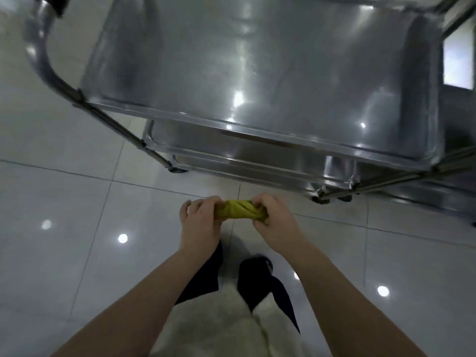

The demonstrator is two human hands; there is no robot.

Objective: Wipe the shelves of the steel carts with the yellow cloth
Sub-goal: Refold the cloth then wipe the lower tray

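Left hand [199, 224] and right hand [277, 221] clamp the twisted yellow cloth [238, 210] before the near edge of the shiny steel cart [257, 73]; drips, if wet, could slick the glossy floor tiles [77, 253].

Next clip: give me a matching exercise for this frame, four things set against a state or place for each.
Things:
1. yellow cloth
2. left hand
3. right hand
4. top shelf

States:
A. grips the cloth's right end
B. shiny steel, no hand on it
C. twisted into a roll
D. grips the cloth's left end

Pairs: 1-C, 2-D, 3-A, 4-B
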